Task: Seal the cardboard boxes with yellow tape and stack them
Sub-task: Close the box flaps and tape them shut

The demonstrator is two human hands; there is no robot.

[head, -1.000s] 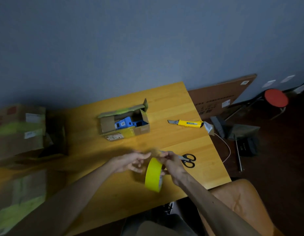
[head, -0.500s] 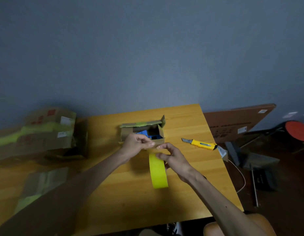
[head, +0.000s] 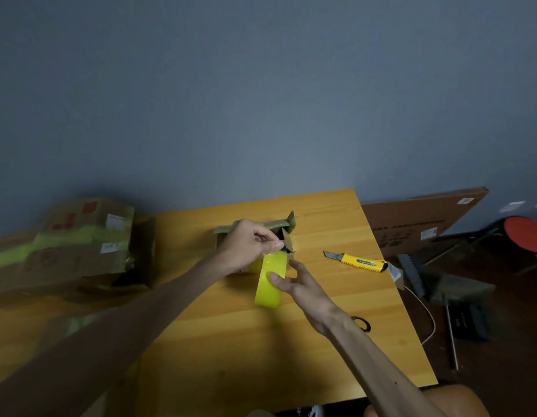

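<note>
A roll of yellow tape point(head: 268, 281) stands on edge above the wooden table point(head: 246, 350). My right hand point(head: 294, 281) holds the roll with thumb and fingers around it. My left hand point(head: 249, 245) pinches the tape's free end at the top of the roll. Just behind both hands sits a small open cardboard box point(head: 283, 233) with its flaps up and something blue inside, mostly hidden by my left hand. Larger cardboard boxes point(head: 77, 245) with yellow tape across them are stacked at the left.
A yellow utility knife point(head: 359, 260) lies right of the small box with its blade out. Black scissor handles point(head: 362, 323) show beside my right forearm. A flat brown carton point(head: 417, 221), a red stool point(head: 524, 237) and floor clutter are past the table's right edge.
Both hands and the roll have moved up toward the open box. My left hand now pinches the tape end. The view tilted up, so the table sits lower in frame.
</note>
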